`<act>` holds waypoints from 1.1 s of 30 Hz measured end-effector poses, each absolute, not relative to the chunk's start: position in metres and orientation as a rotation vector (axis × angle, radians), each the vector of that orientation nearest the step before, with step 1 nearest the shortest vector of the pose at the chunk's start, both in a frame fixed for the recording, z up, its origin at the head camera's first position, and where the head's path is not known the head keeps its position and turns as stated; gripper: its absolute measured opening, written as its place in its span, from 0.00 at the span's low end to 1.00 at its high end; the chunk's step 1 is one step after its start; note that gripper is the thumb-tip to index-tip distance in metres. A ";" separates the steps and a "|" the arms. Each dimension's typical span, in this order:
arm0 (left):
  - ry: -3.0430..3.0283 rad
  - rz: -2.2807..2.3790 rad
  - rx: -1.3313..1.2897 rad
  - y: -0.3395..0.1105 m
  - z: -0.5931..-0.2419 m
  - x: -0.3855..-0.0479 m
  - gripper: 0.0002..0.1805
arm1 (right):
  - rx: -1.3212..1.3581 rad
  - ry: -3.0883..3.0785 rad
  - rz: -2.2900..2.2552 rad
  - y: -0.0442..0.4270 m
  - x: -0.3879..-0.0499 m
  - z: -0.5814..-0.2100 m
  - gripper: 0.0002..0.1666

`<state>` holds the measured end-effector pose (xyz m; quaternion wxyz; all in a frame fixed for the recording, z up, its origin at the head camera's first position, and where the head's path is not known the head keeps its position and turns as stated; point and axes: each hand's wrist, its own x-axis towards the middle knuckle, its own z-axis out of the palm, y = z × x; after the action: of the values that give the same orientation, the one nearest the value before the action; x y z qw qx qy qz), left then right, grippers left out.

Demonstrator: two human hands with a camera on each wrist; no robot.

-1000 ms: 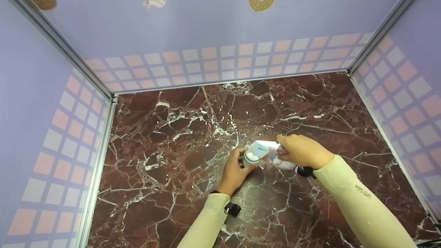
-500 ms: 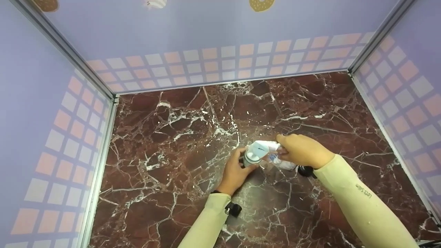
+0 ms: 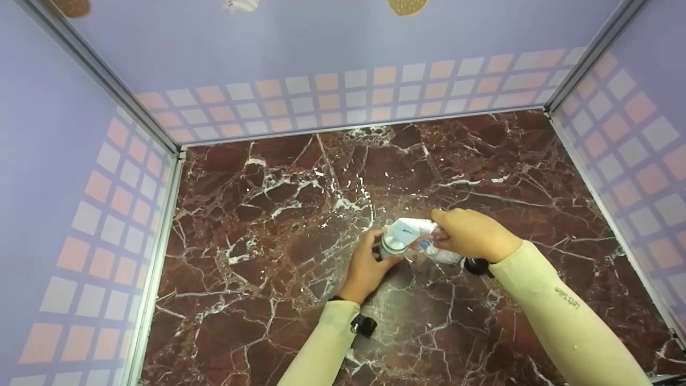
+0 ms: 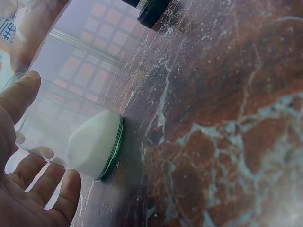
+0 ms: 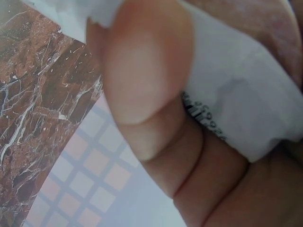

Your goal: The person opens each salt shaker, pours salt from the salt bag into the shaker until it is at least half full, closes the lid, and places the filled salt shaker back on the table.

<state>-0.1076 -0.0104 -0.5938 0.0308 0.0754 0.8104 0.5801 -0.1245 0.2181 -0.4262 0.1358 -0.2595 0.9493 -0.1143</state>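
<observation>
Little changed vs. 0.5 s ago: glass jar (image 3: 394, 251), lower centre of head view, is gripped by L hand (image 3: 366, 269); bag (image 3: 405, 229) is pinched by R hand (image 3: 474, 233), tipped at jar mouth; powder (image 4: 96, 144) prob. still being poured.

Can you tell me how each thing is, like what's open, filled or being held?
Glass jar: upright, uncapped, partly filled.
White stuff: piled unevenly in the jar's bottom.
Packet: open, tipped at the jar's mouth.
Left hand: fingers around the jar.
Right hand: gripping the packet.
Tabletop: white-flecked; spill or pattern, I can't tell.
</observation>
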 end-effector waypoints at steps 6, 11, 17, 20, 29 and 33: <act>2.493 1.782 0.228 -0.011 -0.592 -0.107 0.37 | -0.774 2.758 -0.353 0.219 -0.123 -0.427 0.16; 2.487 1.786 0.216 -0.010 -0.592 -0.106 0.37 | -0.775 2.757 -0.358 0.220 -0.124 -0.428 0.15; 2.500 1.779 0.215 -0.010 -0.592 -0.107 0.36 | -0.770 2.751 -0.352 0.219 -0.125 -0.427 0.14; 2.495 1.778 0.208 -0.010 -0.592 -0.107 0.36 | -0.771 2.753 -0.353 0.219 -0.125 -0.427 0.15; 2.496 1.773 0.208 -0.010 -0.593 -0.108 0.36 | -0.781 2.751 -0.358 0.219 -0.124 -0.425 0.14; 2.505 1.764 0.211 -0.010 -0.593 -0.108 0.37 | -0.782 2.742 -0.368 0.218 -0.124 -0.424 0.14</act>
<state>-0.1081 -0.0105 -0.5931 0.0354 0.0688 0.8152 0.5740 -0.1242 0.2184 -0.4236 0.1329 -0.2697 0.9453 -0.1268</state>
